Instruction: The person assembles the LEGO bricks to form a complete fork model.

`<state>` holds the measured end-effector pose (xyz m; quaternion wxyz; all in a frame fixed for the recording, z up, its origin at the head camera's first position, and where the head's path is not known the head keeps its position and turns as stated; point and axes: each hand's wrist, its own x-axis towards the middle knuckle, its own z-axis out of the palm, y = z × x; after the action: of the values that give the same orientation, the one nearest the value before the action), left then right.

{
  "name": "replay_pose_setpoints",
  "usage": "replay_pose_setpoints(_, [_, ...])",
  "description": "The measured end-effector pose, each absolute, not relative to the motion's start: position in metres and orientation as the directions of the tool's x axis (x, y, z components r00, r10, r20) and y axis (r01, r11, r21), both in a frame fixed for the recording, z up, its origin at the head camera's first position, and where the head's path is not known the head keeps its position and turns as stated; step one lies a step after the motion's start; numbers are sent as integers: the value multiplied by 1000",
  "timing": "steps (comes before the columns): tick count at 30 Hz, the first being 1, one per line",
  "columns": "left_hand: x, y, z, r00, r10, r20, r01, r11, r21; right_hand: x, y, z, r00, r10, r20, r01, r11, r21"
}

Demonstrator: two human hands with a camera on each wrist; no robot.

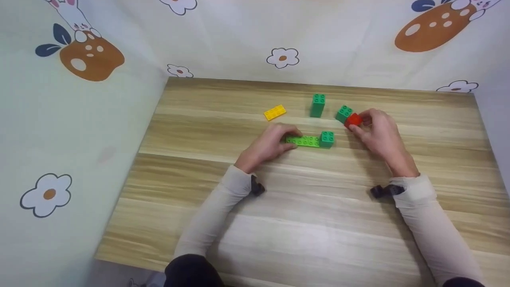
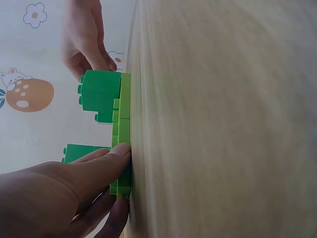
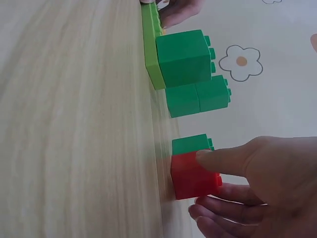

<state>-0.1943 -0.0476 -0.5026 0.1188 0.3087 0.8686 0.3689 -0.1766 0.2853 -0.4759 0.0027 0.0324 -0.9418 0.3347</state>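
My left hand [image 1: 273, 141] holds the left end of a row of flat light green building bricks [image 1: 303, 141], thumb on the near side and fingers on the far side. A dark green brick [image 1: 327, 139] sits on the row's right end. On the right, my right hand [image 1: 380, 129] pinches a red brick [image 1: 353, 120] between thumb and fingers. The right wrist view shows the thumb lying on the red brick [image 3: 193, 176]. Touching or very close to it stands another green brick [image 1: 344, 113]; whether they touch cannot be told.
Behind the light green row stands a tall green stack [image 1: 317, 105] of bricks. A flat yellow brick [image 1: 275, 113] lies to its left. The wooden table [image 1: 303, 223] meets patterned walls at the back and sides.
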Motion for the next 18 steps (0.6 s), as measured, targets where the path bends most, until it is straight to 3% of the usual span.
replay_pose_setpoints(9, [-196, -48, -503, -773, 634, 39, 461, 518, 720, -164, 272, -455, -998, -65, -5, -49, 804, -593])
replay_pose_setpoints(14, [-196, -48, -504, -772, 635, 38, 460, 516, 722, -159, 258, -445, -993, -68, 100, -115, 790, -602])
replay_pose_setpoints(18, [-196, -49, -504, -770, 637, 40, 461, 511, 726, -161, 250, -446, -967, -118, 226, -238, 730, -640])
